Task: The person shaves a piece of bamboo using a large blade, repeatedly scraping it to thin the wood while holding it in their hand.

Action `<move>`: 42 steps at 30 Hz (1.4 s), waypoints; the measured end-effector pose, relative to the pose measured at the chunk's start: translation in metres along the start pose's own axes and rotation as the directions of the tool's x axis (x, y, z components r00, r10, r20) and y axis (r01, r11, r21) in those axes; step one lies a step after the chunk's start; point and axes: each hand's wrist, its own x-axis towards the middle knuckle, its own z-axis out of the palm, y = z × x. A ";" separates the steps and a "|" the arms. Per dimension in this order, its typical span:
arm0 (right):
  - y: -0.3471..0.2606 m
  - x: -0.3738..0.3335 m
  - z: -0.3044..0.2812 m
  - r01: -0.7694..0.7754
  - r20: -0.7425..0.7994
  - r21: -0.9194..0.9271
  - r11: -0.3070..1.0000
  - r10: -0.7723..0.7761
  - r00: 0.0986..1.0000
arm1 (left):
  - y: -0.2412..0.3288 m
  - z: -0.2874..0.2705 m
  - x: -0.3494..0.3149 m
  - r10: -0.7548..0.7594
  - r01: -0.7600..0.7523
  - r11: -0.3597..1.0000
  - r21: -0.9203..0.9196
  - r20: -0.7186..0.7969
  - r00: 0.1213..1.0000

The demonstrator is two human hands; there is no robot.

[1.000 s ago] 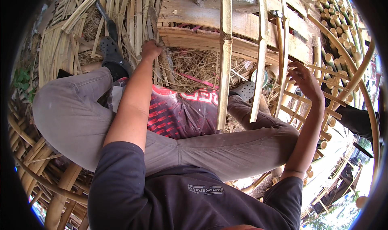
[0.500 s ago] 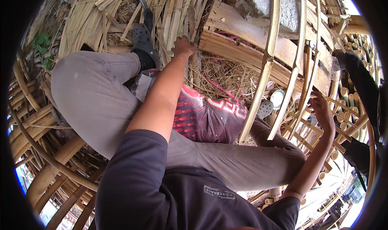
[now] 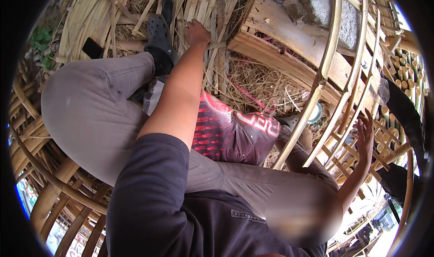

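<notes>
My left hand point(image 3: 197, 33) reaches over a pile of split bamboo strips point(image 3: 203, 3), with its fingers partly spread and touching or just above them. Whether a strip lies under the fingertips is hard to see. At the right, my right hand point(image 3: 363, 129) is raised with fingers apart, beside the long bamboo slats point(image 3: 329, 60) of a lattice. No grip on a slat shows. A dark and red printed cloth point(image 3: 226, 135) lies between my legs. A black-handled tool point(image 3: 167, 8) rests near my clog point(image 3: 158, 35).
A wooden plank structure point(image 3: 280, 53) bears a rough grey block point(image 3: 312, 6) ahead. A black phone point(image 3: 92, 48) lies at the left. Beyond the slats sits a round pale container point(image 3: 314, 113). Cut bamboo poles point(image 3: 401, 123) are stacked at the right, and a curved bamboo frame point(image 3: 63, 180) stands at the left.
My left hand has shifted slightly up and left over the strips. My right hand's fingers now stretch upward. The view has shifted, bringing the phone into fuller sight.
</notes>
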 end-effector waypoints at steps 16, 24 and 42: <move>-0.025 0.007 0.001 0.035 0.027 -0.145 0.989 -0.031 0.999 | 0.002 -0.010 0.006 0.009 -0.017 0.993 0.114 0.077 0.997; -0.019 0.009 0.001 0.052 0.029 -0.081 0.995 -0.050 0.998 | -0.003 -0.026 0.012 0.038 -0.011 0.992 -0.122 0.224 0.974; -0.034 -0.002 -0.001 0.069 0.054 -0.117 0.991 -0.063 0.997 | 0.018 -0.058 0.058 -0.030 -0.057 0.870 -0.489 -0.168 0.985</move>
